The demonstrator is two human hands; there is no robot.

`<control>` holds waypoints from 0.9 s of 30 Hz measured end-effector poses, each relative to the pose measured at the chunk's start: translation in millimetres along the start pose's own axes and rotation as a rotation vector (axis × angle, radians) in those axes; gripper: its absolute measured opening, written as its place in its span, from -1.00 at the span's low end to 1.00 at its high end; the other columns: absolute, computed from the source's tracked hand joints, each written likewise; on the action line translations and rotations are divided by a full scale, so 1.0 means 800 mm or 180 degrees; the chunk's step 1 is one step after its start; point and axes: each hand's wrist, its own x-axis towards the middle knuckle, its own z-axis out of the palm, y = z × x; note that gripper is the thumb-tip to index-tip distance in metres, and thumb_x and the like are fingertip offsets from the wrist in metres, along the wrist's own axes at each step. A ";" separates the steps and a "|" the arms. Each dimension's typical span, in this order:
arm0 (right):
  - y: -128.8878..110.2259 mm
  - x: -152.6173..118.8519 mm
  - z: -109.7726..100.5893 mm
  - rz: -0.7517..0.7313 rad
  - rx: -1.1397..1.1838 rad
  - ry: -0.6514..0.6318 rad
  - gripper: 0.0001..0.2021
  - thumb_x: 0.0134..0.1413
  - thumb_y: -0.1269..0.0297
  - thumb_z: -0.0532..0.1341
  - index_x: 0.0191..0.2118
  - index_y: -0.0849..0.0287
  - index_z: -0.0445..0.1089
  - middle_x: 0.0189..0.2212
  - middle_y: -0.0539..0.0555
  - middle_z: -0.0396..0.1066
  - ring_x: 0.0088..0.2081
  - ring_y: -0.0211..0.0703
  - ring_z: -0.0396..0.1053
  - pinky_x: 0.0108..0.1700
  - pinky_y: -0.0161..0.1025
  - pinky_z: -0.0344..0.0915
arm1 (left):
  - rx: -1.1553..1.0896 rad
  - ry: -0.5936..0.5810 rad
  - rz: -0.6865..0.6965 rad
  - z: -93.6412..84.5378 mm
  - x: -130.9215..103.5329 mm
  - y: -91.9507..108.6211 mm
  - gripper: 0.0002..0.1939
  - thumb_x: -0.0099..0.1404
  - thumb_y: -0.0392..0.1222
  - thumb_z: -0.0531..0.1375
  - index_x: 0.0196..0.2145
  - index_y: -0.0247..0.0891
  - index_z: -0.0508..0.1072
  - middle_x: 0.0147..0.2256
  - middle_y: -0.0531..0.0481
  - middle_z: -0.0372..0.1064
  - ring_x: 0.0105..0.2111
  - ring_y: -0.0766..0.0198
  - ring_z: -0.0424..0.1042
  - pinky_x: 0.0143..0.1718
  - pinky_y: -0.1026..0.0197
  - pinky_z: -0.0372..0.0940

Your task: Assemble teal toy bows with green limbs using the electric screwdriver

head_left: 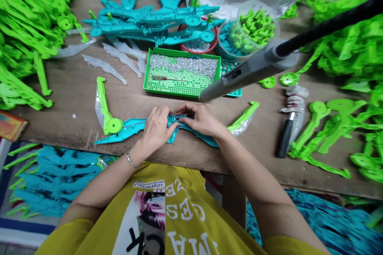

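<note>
A blue bow-shaped plastic part (131,126) lies across the table's front, its tips pointing left and right. Hinged near its left tip is a green limb (103,105) with a clear plastic blade; a similar green limb (244,116) stands out at the right. My left hand (158,127) is closed over the part just left of its middle, thumb against the centre block. On the other side of that block, my right hand (202,118) grips the part with fingers curled and thumb pressed in. The fingers hide most of the centre, so small pieces there cannot be made out.
Behind the hands is a green tray (182,92) of small metal screws with a screwdriver (167,78). A grey power tool (239,72) hangs over it. Blue parts (155,20), green piles (26,28), clear blades (103,67), a tub (254,28) and a wrapped hammer (287,131) surround this.
</note>
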 end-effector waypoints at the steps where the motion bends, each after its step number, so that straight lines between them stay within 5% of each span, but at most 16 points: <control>1: 0.000 0.000 0.001 -0.0011 -0.0039 0.0003 -0.81 0.02 0.42 0.27 -0.18 0.21 0.44 -0.26 0.09 0.55 -0.25 -0.18 0.50 -0.14 -0.16 0.46 | -0.0116 -0.0051 0.0067 -0.005 -0.001 -0.002 -0.82 0.31 -0.21 0.24 -0.16 -0.29 0.35 -0.22 -0.09 0.42 -0.16 0.10 0.39 -0.14 0.09 0.30; 6: -0.002 -0.002 0.002 -0.0072 -0.0243 0.0053 -0.81 0.04 0.46 0.24 -0.17 0.19 0.43 -0.24 0.08 0.56 -0.25 -0.18 0.50 -0.12 -0.17 0.45 | 0.0058 0.0099 0.0450 -0.026 -0.026 0.000 -0.85 0.38 -0.28 0.13 -0.12 -0.26 0.44 -0.20 -0.08 0.45 -0.17 0.13 0.38 -0.11 0.06 0.27; 11: -0.002 -0.005 0.002 -0.0073 -0.0274 0.0083 -0.81 0.06 0.46 0.23 -0.16 0.18 0.41 -0.22 0.09 0.55 -0.21 -0.17 0.50 -0.08 -0.14 0.45 | 0.0753 -0.0094 0.1055 -0.016 -0.053 0.010 -0.67 0.36 -0.04 0.20 0.01 -0.21 0.48 -0.04 -0.14 0.47 -0.02 0.02 0.35 0.12 -0.14 0.13; 20: 0.005 -0.007 0.004 -0.0141 -0.0248 0.0126 -0.79 0.11 0.44 0.23 -0.11 0.16 0.37 -0.20 0.08 0.55 -0.18 -0.17 0.52 -0.07 -0.13 0.45 | 0.0737 -0.0130 0.1049 -0.003 -0.046 0.000 -0.63 0.36 -0.01 0.19 0.01 -0.28 0.49 0.01 -0.16 0.48 0.00 0.03 0.37 0.17 -0.15 0.11; 27: 0.002 -0.008 0.002 -0.0142 -0.0406 0.0133 -0.81 0.10 0.46 0.24 -0.14 0.17 0.38 -0.21 0.07 0.56 -0.21 -0.18 0.52 -0.09 -0.15 0.45 | 0.0827 -0.0078 0.1484 0.006 -0.052 -0.011 -0.65 0.40 -0.07 0.15 0.05 -0.28 0.47 0.03 -0.12 0.50 0.06 0.03 0.39 0.28 -0.23 -0.03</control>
